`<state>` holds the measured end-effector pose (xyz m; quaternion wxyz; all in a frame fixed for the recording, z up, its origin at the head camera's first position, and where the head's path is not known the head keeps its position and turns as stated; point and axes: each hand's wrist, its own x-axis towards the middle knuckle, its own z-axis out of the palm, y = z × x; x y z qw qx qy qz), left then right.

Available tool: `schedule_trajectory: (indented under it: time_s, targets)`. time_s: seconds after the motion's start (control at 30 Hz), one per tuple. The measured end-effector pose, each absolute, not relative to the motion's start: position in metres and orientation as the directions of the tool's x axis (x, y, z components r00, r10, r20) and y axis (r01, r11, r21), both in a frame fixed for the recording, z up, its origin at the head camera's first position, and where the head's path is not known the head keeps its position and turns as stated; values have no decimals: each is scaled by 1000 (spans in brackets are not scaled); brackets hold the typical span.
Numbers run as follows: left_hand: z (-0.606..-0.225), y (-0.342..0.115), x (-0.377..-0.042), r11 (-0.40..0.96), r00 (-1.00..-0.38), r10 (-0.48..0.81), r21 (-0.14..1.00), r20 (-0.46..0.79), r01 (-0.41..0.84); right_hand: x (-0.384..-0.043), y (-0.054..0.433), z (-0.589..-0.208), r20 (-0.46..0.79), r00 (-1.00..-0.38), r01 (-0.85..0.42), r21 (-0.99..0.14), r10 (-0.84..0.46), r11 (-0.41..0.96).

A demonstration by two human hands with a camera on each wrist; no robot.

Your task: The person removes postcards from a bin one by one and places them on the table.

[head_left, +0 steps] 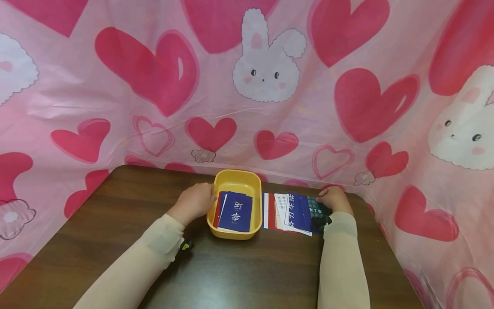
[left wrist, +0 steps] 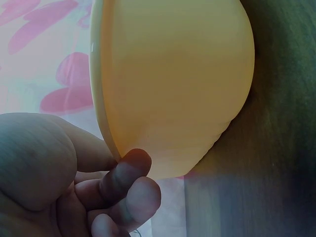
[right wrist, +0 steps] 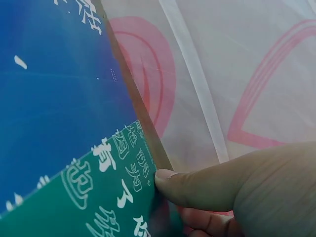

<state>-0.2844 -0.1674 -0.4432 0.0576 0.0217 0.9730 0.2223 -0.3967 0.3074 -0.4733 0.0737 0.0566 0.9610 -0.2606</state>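
My left hand (head_left: 194,201) grips the left rim of a yellow plastic tub (head_left: 234,235); in the left wrist view its fingers (left wrist: 143,200) curl at the tub's outer wall (left wrist: 177,89). Inside the tub lies a small stack of cards, a dark blue card (head_left: 243,208) with white characters on top. To the right of the tub, a row of overlapping cards (head_left: 281,212) in red, white and blue is spread on the table. At its right end, my right hand (head_left: 335,200) pinches the edge of a green card (right wrist: 108,197), thumb on top, partly overlapping a blue card (right wrist: 64,94).
Both tub and cards are near the back edge of a dark brown wooden table (head_left: 239,274). Behind and beside it hangs a pink curtain (head_left: 227,111) printed with hearts and rabbits. Small dark wrist devices show below both hands.
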Motion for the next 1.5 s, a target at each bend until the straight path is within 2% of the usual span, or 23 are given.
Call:
schedule_trajectory:
  time_s: [0.43,0.87,1.0,1.2,1.5]
  targets:
    - [-442,-168,-284,900,-992,66,437,-110,11,-393,297,-452,-84,-994,104,-635,66,766]
    - [-440,-168,-284,898,-991,61,439,-120,2,-393,264,-432,-14,-1000,14,-674,6,739]
    - [-441,-171,-284,902,-992,57,432,-110,4,-395,244,-428,39,-998,-62,-697,-48,715]
    - [-444,-169,-284,898,-993,59,440,-103,8,-393,211,-415,137,-973,-227,-672,-184,705]
    - [-442,-166,-283,895,-991,54,446,-126,-8,-378,130,-386,25,-897,-358,-629,-442,690]
